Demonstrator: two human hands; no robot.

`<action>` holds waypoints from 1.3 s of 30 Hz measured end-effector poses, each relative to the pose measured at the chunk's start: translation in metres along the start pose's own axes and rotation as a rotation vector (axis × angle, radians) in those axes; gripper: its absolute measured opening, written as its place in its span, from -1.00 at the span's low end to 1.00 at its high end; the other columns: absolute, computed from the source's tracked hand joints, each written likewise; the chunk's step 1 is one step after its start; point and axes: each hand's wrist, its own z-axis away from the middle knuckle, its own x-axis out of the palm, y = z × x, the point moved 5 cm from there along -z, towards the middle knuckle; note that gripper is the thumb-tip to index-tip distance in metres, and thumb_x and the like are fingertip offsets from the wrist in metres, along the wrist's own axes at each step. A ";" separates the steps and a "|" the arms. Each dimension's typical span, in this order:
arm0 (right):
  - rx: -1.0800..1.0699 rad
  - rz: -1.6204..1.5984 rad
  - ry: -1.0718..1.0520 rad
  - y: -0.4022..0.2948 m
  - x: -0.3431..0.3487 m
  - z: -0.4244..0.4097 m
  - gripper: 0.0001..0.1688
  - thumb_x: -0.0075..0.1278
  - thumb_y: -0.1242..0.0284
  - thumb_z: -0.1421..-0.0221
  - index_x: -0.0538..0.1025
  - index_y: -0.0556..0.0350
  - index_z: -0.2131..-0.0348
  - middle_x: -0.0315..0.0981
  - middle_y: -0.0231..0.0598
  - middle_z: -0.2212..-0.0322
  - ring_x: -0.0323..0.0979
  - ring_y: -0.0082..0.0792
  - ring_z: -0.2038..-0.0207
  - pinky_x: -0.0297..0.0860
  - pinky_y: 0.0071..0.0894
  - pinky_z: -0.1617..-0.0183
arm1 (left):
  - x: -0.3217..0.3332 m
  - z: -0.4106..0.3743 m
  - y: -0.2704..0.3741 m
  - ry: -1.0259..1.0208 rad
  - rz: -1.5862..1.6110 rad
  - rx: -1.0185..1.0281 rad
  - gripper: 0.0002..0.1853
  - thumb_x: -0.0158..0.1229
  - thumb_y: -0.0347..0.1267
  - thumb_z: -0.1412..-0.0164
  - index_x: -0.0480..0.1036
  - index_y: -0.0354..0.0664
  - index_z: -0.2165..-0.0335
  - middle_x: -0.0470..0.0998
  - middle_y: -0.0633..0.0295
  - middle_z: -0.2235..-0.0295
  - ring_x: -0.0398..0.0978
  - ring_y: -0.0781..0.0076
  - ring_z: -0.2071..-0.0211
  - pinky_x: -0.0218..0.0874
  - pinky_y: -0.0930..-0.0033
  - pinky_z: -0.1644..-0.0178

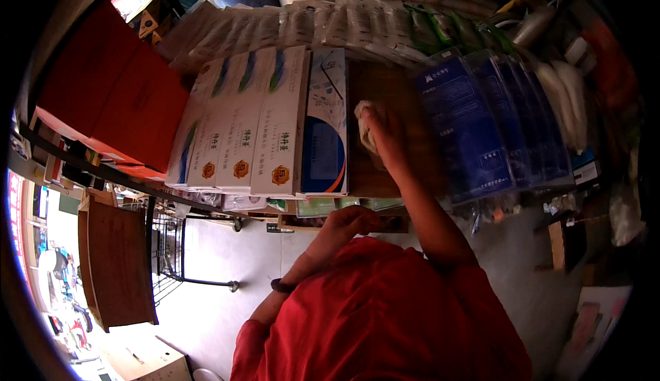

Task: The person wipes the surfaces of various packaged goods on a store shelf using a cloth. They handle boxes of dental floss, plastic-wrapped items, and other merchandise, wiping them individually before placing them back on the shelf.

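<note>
My right hand (388,134) presses a crumpled whitish cloth (365,128) onto a bare strip of brown wooden shelf (379,79). Directly left of that strip lies a blue-and-white printed box (325,149). To its right, blue plastic-wrapped packages (459,123) overlap in a row. My left hand (346,225) is held in front of my red shirt, just below the shelf's front edge. Its fingers are loosely bent, and I see nothing in them, though the palm is hidden.
White printed boxes (273,123) lie side by side on the shelf, with large red boxes (113,92) farther left. Clear-wrapped packets (289,25) line the back. A black wire rack (169,247) and a brown carton (116,262) stand lower left.
</note>
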 end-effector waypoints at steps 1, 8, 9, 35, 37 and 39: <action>0.002 -0.013 -0.018 -0.013 -0.004 0.010 -0.48 -0.03 0.07 -0.14 0.44 0.13 0.14 0.43 -0.29 0.31 0.38 -0.42 0.24 0.32 -0.40 0.16 | 0.003 -0.001 -0.003 -0.007 0.003 -0.015 -0.68 -0.09 -0.28 -0.33 0.44 -0.30 0.14 0.52 0.17 0.20 0.46 0.40 0.15 0.30 0.38 0.04; -0.121 0.279 0.091 -0.111 -0.099 0.058 -0.54 0.04 0.20 -0.11 0.43 0.00 0.05 0.37 -0.18 0.10 0.39 -0.39 0.14 0.40 -0.38 0.16 | 0.040 -0.021 -0.006 -0.155 0.053 0.007 -0.66 -0.07 -0.38 -0.31 0.30 -0.28 -0.02 0.50 0.14 0.16 0.46 0.38 0.13 0.33 0.32 0.03; -0.132 0.367 0.160 -0.117 -0.121 0.063 -0.52 0.05 0.21 -0.10 0.41 0.00 0.03 0.34 -0.18 0.07 0.39 -0.37 0.12 0.40 -0.36 0.15 | 0.049 -0.027 -0.005 -0.195 0.060 0.014 -0.65 -0.07 -0.39 -0.31 0.28 -0.28 -0.04 0.49 0.13 0.15 0.46 0.38 0.12 0.34 0.31 0.04; -0.298 1.016 -0.136 -0.097 -0.118 0.107 -0.36 0.04 0.36 0.03 0.28 0.06 -0.07 0.25 -0.13 -0.04 0.23 -0.06 -0.06 0.19 -0.04 -0.09 | 0.092 -0.071 0.007 -0.204 0.200 0.031 -0.66 -0.11 -0.21 -0.31 0.41 -0.28 0.22 0.55 0.14 0.34 0.52 0.41 0.32 0.35 0.42 0.21; -0.323 0.951 -0.222 -0.100 -0.105 0.114 -0.34 0.03 0.40 0.04 0.26 0.06 -0.08 0.23 -0.13 -0.06 0.20 -0.05 -0.09 0.16 -0.05 -0.12 | 0.083 -0.060 0.013 -0.162 0.179 0.011 -0.66 -0.12 -0.21 -0.32 0.41 -0.29 0.24 0.55 0.15 0.35 0.52 0.42 0.32 0.35 0.43 0.22; -0.320 0.903 -0.328 -0.101 -0.092 0.113 -0.32 0.01 0.45 0.07 0.23 0.06 -0.09 0.20 -0.14 -0.08 0.18 -0.06 -0.13 0.10 -0.03 -0.18 | 0.078 -0.053 0.013 -0.176 0.188 0.027 -0.70 -0.15 -0.29 -0.33 0.40 -0.31 0.24 0.55 0.15 0.36 0.52 0.42 0.34 0.36 0.44 0.23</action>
